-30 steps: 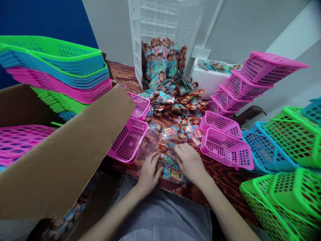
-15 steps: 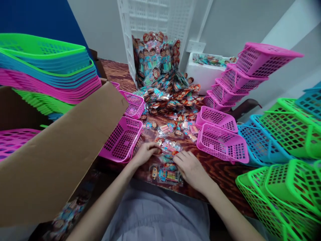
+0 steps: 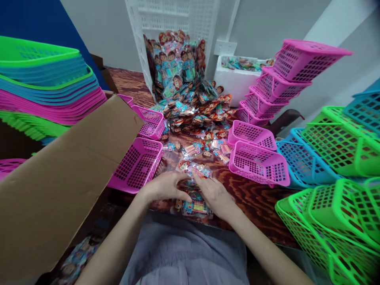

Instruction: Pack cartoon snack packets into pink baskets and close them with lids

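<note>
My left hand (image 3: 166,187) and my right hand (image 3: 215,194) lie close together on a small pile of clear toy packets (image 3: 194,206) with cartoon doll faces, at the near edge of the wooden table (image 3: 255,202). Fingers of both hands press down on the packets; another packet (image 3: 192,168) lies just beyond the fingertips. A big heap of the same packets (image 3: 192,111) spills from a white crate (image 3: 175,23) at the back. An empty pink basket (image 3: 136,164) stands left of my hands, another pink basket (image 3: 258,163) to the right.
A cardboard box flap (image 3: 65,174) juts up at the left, with stacked green, blue and pink trays (image 3: 47,87) behind it. Nested pink baskets (image 3: 285,75), blue baskets (image 3: 299,162) and green baskets (image 3: 335,213) crowd the right. A white foam box (image 3: 234,81) stands at the back.
My left hand reached forward to a packet, then drew back toward the near pile. Both hands have come closer together on the packets. The view has shifted left and down.
</note>
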Demonstrator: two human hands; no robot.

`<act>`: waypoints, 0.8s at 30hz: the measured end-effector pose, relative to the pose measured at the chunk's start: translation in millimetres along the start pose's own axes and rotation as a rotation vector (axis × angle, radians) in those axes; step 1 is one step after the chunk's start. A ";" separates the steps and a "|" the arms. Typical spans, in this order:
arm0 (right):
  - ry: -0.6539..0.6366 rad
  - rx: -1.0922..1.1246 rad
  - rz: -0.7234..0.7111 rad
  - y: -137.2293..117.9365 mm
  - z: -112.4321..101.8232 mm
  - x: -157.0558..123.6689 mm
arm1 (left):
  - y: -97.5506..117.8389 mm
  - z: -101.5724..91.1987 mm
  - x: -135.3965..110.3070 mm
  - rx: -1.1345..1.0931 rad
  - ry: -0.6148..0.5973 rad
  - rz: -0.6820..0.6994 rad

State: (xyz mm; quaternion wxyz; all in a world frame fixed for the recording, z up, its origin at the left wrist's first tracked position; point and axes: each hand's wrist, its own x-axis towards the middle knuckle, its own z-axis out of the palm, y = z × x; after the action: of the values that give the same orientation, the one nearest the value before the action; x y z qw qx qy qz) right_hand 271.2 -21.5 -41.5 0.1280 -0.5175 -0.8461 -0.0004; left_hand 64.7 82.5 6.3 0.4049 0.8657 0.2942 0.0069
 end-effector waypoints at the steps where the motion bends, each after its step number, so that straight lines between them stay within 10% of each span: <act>1: -0.009 0.006 0.012 -1.5 -1.7 1.8 | 6.5 4.3 2.2 0.125 0.014 -0.015; 7: 0.043 0.199 0.171 13.2 -17.3 -14.1 | 13.1 50.4 14.5 0.362 0.191 -0.096; 15: 0.750 0.996 0.871 8.5 47.0 -54.0 | -8.5 67.0 1.7 0.155 0.290 -0.006; 24: 0.735 1.066 0.768 -26.7 44.7 -15.9 | -14.7 89.1 -16.6 -0.048 0.347 0.074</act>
State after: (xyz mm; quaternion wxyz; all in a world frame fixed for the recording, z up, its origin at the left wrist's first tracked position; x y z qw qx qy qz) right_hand 245.0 -41.8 -84.6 0.6267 -0.6105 -0.3945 0.2812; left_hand 65.8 19.2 -60.2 0.3681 0.8519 0.3272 0.1781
